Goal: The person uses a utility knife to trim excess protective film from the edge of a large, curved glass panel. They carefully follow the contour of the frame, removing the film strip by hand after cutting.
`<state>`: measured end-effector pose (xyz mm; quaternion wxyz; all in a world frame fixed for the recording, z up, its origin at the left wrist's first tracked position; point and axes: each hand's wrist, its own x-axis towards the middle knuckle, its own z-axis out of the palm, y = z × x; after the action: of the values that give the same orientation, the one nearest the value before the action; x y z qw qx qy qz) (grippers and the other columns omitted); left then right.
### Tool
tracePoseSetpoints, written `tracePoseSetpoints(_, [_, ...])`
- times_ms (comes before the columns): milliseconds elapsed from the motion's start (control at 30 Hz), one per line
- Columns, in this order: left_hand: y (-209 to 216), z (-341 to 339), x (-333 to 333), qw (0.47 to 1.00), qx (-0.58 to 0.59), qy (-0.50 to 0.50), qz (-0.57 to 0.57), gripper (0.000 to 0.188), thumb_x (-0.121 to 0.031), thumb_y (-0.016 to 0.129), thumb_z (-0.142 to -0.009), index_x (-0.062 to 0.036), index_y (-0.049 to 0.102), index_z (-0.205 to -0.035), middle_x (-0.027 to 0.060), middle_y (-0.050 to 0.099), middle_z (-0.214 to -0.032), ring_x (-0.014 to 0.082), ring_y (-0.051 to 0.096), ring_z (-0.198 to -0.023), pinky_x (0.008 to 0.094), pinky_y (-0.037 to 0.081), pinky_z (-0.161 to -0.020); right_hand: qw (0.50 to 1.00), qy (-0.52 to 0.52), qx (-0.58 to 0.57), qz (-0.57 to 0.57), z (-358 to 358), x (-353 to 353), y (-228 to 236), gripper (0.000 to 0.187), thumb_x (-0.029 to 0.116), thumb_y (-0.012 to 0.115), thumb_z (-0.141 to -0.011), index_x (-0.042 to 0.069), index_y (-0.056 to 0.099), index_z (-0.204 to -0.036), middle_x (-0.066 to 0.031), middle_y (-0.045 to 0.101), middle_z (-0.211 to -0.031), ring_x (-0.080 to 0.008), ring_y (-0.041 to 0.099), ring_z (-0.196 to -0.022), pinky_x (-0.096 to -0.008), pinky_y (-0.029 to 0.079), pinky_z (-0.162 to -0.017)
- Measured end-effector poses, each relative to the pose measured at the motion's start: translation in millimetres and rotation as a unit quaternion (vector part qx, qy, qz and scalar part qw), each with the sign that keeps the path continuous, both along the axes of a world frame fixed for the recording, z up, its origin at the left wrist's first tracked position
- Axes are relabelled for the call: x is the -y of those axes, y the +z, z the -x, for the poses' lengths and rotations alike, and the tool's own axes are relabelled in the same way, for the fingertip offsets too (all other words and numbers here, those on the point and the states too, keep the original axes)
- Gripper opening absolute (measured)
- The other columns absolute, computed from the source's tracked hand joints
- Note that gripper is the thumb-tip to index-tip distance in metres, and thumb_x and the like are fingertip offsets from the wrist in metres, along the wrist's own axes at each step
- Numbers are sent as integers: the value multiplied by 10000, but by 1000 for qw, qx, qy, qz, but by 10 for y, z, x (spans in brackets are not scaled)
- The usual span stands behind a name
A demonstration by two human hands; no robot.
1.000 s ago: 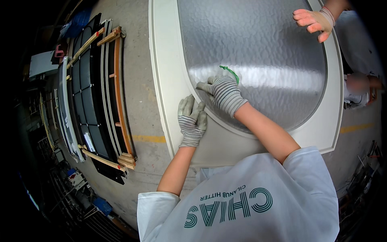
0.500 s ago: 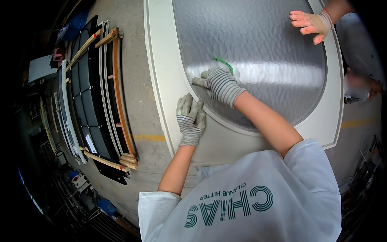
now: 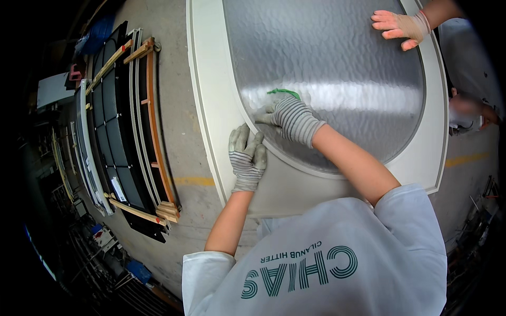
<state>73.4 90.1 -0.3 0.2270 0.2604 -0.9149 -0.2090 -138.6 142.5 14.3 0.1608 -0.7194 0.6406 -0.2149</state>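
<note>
Right hand (image 3: 287,117), striped glove: closed over green cloth (image 3: 283,93) on textured glass pane (image 3: 337,68), approx. centre of view. Left hand (image 3: 246,156), gloved: flat, fingers extended, empty, on cream door frame (image 3: 211,95) at 7 o'clock of cloth. Co-worker's hand (image 3: 396,27) on pane, 1 o'clock; rack of frames (image 3: 126,126), 9 o'clock.

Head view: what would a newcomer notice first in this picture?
The large oval pane of rippled glass in a cream frame fills the upper middle. The gloved right hand presses a green thing on the glass, and the gloved left hand rests on the frame's lower left. Another person's hand lies at the top right.
</note>
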Motion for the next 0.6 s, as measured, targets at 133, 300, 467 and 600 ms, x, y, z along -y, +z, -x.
tracePoseSetpoints(133, [-21, 9, -1, 1000, -6, -2, 9, 310, -194, 566, -851, -44, 720, -1075, 248, 555, -1275, 423, 503, -1187, 519, 371, -1050, 994, 16, 41, -96, 32, -97, -38, 450, 94, 687, -746, 207, 666, -1182, -60, 653, -981, -272, 608, -1072, -393, 476, -958])
tracePoseSetpoints(300, [49, 104, -21, 998, 8, -22, 53, 311, -130, 606, -799, -97, 689, -1097, 237, 532, -1291, 435, 484, -1199, 548, 374, -1042, 989, -73, 39, -125, -64, 74, 96, 366, 109, 624, -810, 218, 662, -1157, -73, 645, -903, -270, 620, -933, -418, 488, -846])
tracePoseSetpoints(467, [232, 220, 639, 939, 166, -170, 248, 297, -165, 703, -756, -221, 654, -1043, 192, 537, -1279, 410, 489, -1191, 551, 386, -1040, 989, -143, 32, -7, 80, -270, -15, 258, 131, 605, -857, 194, 684, -1094, -83, 618, -814, -286, 598, -784, -408, 487, -765])
tracePoseSetpoints(600, [657, 662, 1445, 878, 342, -9, 335, 493, -89, 645, -778, -124, 569, -1264, 244, 425, -1413, 421, 402, -1305, 527, 301, -1121, 960, -251, 120, -23, 223, -552, 65, 249, 154, 623, -860, 157, 674, -1104, -98, 596, -776, -294, 574, -753, -422, 468, -713])
